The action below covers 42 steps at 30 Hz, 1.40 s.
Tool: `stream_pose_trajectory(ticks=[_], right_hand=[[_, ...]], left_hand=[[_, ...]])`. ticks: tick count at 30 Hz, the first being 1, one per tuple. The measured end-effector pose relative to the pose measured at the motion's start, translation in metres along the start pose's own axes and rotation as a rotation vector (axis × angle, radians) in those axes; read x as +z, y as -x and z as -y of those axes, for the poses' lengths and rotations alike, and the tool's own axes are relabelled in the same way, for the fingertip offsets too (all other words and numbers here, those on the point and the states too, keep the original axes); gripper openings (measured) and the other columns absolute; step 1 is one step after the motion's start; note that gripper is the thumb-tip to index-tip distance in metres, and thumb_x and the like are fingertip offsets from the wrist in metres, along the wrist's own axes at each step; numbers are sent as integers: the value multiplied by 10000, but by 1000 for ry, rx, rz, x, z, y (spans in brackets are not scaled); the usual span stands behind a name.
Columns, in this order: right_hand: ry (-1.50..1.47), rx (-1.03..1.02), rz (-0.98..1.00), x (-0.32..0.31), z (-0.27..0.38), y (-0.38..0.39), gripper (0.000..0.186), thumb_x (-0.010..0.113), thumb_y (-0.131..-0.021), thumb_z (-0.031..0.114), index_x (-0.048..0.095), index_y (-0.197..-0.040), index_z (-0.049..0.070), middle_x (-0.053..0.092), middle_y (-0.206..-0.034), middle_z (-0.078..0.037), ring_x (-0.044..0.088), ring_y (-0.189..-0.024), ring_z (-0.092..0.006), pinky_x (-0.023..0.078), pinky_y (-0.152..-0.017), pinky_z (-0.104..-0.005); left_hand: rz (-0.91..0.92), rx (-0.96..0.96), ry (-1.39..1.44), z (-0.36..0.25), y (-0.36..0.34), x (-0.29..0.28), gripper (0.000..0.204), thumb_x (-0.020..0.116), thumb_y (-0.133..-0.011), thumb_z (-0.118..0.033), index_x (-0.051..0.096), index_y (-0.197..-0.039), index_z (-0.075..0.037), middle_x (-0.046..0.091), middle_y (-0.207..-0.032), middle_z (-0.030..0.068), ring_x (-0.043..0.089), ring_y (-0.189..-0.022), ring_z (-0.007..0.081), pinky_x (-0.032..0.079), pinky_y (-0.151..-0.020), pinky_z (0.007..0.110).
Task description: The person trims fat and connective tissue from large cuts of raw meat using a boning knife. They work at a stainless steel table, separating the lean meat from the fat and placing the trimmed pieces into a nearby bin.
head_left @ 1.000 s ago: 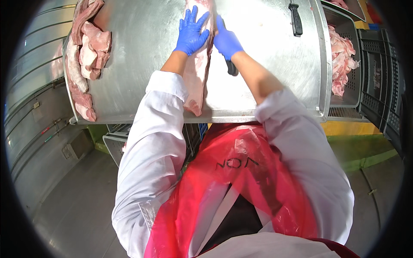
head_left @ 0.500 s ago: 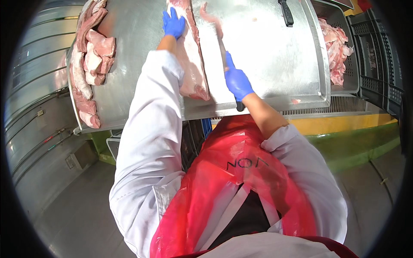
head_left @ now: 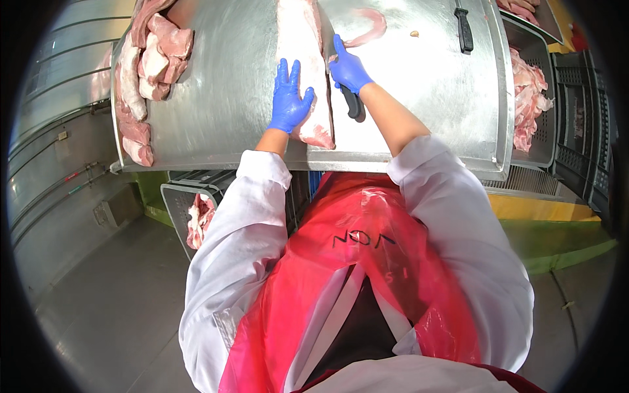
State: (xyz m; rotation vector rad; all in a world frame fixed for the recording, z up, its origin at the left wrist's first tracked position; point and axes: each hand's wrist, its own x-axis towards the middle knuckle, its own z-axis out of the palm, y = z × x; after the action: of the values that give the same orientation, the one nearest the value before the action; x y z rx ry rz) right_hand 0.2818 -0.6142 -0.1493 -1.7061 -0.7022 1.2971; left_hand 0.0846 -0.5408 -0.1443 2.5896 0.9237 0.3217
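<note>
- The table (head_left: pixel 223 85) carries all the work. Its front edge is the one nearest to the person.
- The meat row (head_left: pixel 157 59) lies along the left edge of the table, and I see no clear change in it.
- The slab (head_left: pixel 311 56) lies near the middle of the table, lengthwise, with one end just inside the front edge. Its long right side is toward the knife.
- The left hand (head_left: pixel 288 103) is flat on the slab with the fingers spread. Half a second ago it was farther up; now it rests nearer to the front end.
- The right hand (head_left: pixel 350 71) is closed around the handle of the knife (head_left: pixel 352 103). It was apart from the slab before; now it is close beside the right side. The blade I cannot make out.
- The other knife (head_left: pixel 464 31) lies near the right edge, and nobody touches it.
- The strip (head_left: pixel 372 27) was at the knife tip; now it lies curled on the table, right of the slab. So this piece seems finished, and the work seems to be again at the slab's side.
- A small scrap (head_left: pixel 414 33) lies between the strip and the other knife.
</note>
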Motion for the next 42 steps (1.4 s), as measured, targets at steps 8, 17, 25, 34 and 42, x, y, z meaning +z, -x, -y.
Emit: stream_pose_trajectory(ticks=[8,17,25,34,42], right_hand=[[230,41,102,24,-11,63,725,418,-963,181,103,-1615,182,682,-904,-275,654,-614,-293,565,-669,-439],[164,39,149,28,-20,108,762,457,-961,124,84,-1622,183,601,-667,-122,556,-468,-191,512,-473,-354],[475,-67,368,16,-97,265,779,504,-964,170,89,-1622,212,680,-910,-226,659,-814,-323,518,-856,-396],[-5,115,-183,-137,-69,334,784,520,-957,44,173,-1620,274,569,-762,-28,505,-539,-77,453,-450,-244],[-106,28,-175,-165,-114,293,824,488,-931,6,155,-1622,308,560,-662,-34,522,-508,-96,469,-474,-266]], left_hand=[[-65,-1,39,5,2,7,763,629,-885,-327,344,-1547,-77,203,-1605,309,225,-1472,500,244,-1197,529],[-174,-48,-30,16,-28,18,658,556,-947,-334,375,-1540,-113,229,-1608,279,240,-1478,464,222,-1206,524],[-11,-192,-183,10,-26,9,858,611,-901,-481,281,-1550,-27,299,-1563,310,353,-1421,461,299,-1168,528],[245,-419,-48,5,-78,-24,1001,845,-630,-444,460,-1352,133,619,-1262,283,651,-1114,417,528,-961,461],[495,-671,651,98,-30,-55,416,583,-972,-214,562,-1343,-26,685,-1126,74,646,-991,169,513,-909,348]])
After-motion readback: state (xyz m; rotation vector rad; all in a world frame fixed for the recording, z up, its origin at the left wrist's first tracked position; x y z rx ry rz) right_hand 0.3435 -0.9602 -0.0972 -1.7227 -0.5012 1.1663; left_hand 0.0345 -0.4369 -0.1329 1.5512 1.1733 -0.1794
